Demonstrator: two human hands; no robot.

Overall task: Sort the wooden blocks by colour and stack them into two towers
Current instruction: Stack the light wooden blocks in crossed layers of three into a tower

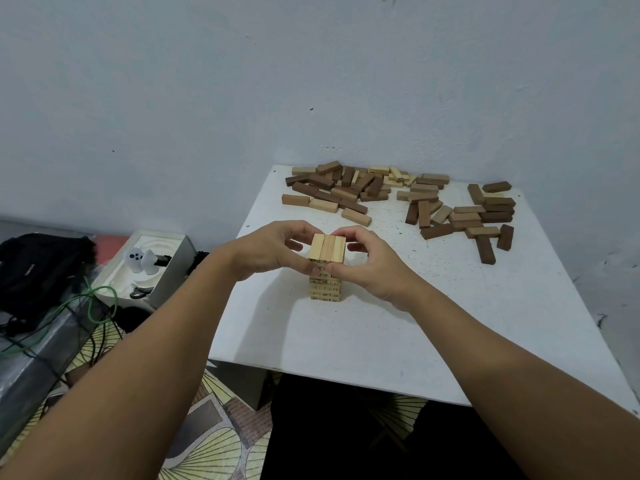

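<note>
Three pale blocks (327, 248) lie side by side as the top layer of the light tower (325, 275), which stands near the middle of the white table (311, 341); the left hand (273, 252) and the right hand (367, 268) cup it from either side, fingers curled and pinching the upper layers, thumbs on the near face; the step looks like squaring that layer, so the squeeze should be even from both sides and gentle, with the edges flush to the layer beneath before letting go; a lopsided push could shear the stack; the loose blocks (346, 188), mixed dark and pale, lie well apart along the far edge; no dark tower stands yet.
</note>
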